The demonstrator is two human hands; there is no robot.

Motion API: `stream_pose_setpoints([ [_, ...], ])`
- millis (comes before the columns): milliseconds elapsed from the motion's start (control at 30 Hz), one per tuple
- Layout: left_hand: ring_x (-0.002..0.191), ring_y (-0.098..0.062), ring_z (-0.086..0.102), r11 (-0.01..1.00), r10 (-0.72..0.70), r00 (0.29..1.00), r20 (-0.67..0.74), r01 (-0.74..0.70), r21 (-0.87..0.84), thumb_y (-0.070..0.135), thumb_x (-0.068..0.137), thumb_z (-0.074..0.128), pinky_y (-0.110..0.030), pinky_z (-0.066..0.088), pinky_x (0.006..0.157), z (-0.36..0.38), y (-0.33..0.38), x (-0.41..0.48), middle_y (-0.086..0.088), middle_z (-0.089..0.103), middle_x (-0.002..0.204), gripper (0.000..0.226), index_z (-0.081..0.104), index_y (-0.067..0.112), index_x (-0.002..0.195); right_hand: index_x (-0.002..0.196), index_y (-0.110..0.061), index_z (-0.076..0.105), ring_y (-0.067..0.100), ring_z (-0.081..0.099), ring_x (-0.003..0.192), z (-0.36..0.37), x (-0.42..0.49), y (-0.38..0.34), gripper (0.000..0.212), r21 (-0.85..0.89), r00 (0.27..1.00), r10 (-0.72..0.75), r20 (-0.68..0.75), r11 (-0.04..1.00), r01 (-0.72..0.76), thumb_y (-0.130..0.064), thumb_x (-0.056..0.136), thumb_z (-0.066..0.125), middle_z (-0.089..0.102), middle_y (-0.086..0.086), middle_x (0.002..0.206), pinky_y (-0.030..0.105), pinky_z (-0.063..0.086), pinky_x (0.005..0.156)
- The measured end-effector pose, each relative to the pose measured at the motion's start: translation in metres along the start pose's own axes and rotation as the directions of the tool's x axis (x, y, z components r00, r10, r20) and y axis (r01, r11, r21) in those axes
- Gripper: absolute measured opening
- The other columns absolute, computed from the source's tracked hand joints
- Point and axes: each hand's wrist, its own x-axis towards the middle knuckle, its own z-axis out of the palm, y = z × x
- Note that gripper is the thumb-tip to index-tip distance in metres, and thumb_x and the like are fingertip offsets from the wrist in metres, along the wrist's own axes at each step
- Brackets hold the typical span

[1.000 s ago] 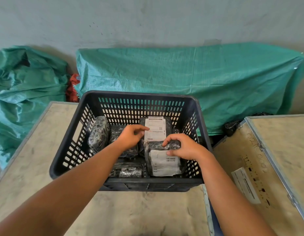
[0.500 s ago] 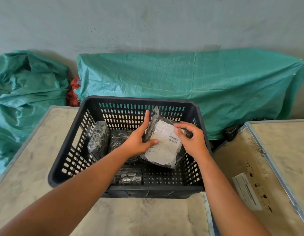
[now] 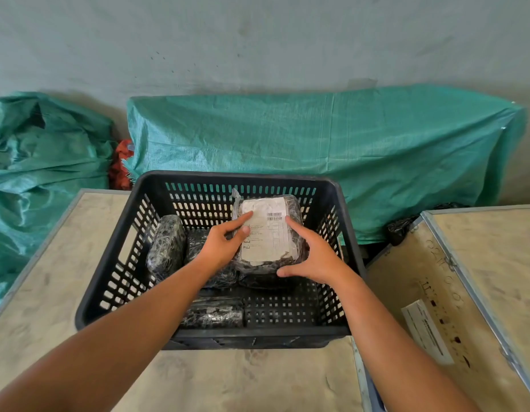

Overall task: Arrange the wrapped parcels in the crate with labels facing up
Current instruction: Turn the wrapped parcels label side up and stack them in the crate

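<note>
Labelled parcel point(image 3: 265, 233) held label-up between left hand point(image 3: 220, 248) and right hand point(image 3: 312, 257), far right in black crate point(image 3: 198, 337). Three dark wrapped parcels point(image 3: 165, 245) alongside on crate floor.

Your left hand point(image 3: 220, 248) is bare, no glove, no ring showing, and the same goes for your right hand point(image 3: 314, 257). Both forearms are uncovered all the way to the bottom edge of the head view, no sleeve or cuff reaching in. No watch or band at either wrist. Your fingernails are short and plain, the left thumbnail showing clearest.
</note>
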Motion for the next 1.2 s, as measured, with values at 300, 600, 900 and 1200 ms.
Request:
stream_pose_setpoints([
  [300,0.153,-0.018,0.012,0.9,-0.223,0.922,0.317,0.069,0.43,0.075,0.057,0.084,-0.05,0.018,0.123,0.003,-0.021,0.005,0.005,0.013,0.168,0.135,0.0,0.048,0.159,0.161,-0.018,0.026,0.026,0.035,0.143,0.01,0.007,0.01,0.101,-0.29,0.992,0.054,-0.114,0.953,-0.085,-0.02,0.081,0.086,0.041,0.012,0.153,0.035,0.025,0.121],
  [600,0.154,-0.019,-0.001,0.795,-0.186,0.961,0.205,0.024,0.606,0.03,0.08,0.086,-0.046,0.015,0.124,0.007,-0.024,0.006,-0.01,0.001,0.169,0.117,0.004,0.026,0.163,0.161,-0.019,0.028,0.031,0.035,0.141,0.019,0.014,0.017,0.087,-0.401,0.982,0.166,-0.088,0.897,-0.187,-0.035,0.09,0.077,0.044,0.016,0.147,0.035,0.026,0.116],
  [900,0.147,-0.031,0.034,0.59,-0.192,0.972,0.138,0.002,0.808,0.046,0.094,0.066,-0.051,0.046,0.107,0.015,-0.017,-0.007,-0.003,-0.003,0.17,0.097,-0.002,0.031,0.163,0.158,-0.017,0.034,0.025,0.045,0.125,0.025,0.015,0.018,0.083,-0.409,0.98,0.154,-0.127,0.892,-0.193,-0.036,0.089,0.077,0.047,0.01,0.13,0.028,0.033,0.107],
  [1200,0.099,-0.027,0.066,0.588,-0.254,0.961,0.106,0.067,0.806,0.052,0.094,0.063,-0.048,0.057,0.085,0.013,-0.011,-0.016,-0.011,0.067,0.127,0.094,-0.005,0.045,0.159,0.153,-0.017,0.044,0.028,0.046,0.134,0.023,0.008,0.019,0.084,-0.299,0.977,0.147,-0.155,0.935,-0.188,-0.032,0.082,0.085,0.054,0.014,0.139,0.031,0.031,0.113],
])
